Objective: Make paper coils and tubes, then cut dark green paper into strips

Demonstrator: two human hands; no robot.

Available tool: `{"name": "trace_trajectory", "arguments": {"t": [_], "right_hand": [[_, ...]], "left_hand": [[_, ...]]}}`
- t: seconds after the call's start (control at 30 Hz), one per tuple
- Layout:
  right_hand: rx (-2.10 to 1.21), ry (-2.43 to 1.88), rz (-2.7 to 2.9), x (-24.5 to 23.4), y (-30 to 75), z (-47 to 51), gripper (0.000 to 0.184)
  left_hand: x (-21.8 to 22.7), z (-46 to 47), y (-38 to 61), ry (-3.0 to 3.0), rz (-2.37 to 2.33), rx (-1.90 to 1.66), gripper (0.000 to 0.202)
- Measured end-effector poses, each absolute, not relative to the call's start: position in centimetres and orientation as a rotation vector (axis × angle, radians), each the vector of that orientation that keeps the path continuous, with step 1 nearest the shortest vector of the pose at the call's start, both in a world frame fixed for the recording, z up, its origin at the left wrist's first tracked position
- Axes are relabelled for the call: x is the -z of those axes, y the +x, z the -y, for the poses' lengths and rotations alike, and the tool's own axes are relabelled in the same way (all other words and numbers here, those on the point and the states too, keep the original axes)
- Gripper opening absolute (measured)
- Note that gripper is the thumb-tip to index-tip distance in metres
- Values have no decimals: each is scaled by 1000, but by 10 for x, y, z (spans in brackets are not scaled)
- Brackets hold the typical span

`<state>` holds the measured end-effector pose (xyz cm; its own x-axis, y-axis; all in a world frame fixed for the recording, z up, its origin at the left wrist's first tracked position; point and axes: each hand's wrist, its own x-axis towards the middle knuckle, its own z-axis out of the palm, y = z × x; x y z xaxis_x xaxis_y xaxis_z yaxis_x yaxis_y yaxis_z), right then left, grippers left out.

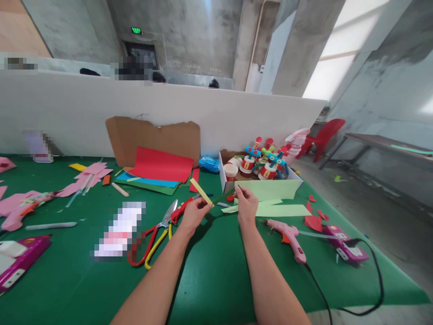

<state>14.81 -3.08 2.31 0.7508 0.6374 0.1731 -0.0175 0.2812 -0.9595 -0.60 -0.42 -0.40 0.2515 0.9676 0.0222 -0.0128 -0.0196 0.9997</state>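
Two hands, left hand (194,214) and right hand (246,205), one yellow paper strip (201,191), one pink glue gun (287,232), one red chair (321,135)

Shears (165,224) with red and yellow handles are lying on the green table cover (216,275). A pink glue gun (288,233) is resting to the right, its black cord (379,280) trailing off the edge, with a magenta case (341,243) just beside it. Red paper scraps (313,222) are sitting near the gun. A white box (223,180) is holding paper-cup figures (264,164). A red sheet (162,164) is leaning on brown cardboard (158,137) against the white partition (84,108). Pink cutouts (91,174) are lying at the left. A red chair (324,133) is standing behind.
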Motion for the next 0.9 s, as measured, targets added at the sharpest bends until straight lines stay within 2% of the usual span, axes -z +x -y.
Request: {"name": "trace_trajectory", "arguments": {"t": [0.37,0.63,0.8,0.9], "right_hand": [[-485,-1203,608,-21,148,31,39],[-670,-1055,555,-25,148,31,41],[-719,-1064,536,-29,148,33,33],[-748,-1062,489,-28,147,32,34]], "left_hand": [[1,6,-6,1331,-999,-1029,37],[4,5,-7,1294,-1005,-1045,37],[5,4,-8,1286,-994,-1056,35],[5,4,-8,1294,-993,-1049,36]]}}
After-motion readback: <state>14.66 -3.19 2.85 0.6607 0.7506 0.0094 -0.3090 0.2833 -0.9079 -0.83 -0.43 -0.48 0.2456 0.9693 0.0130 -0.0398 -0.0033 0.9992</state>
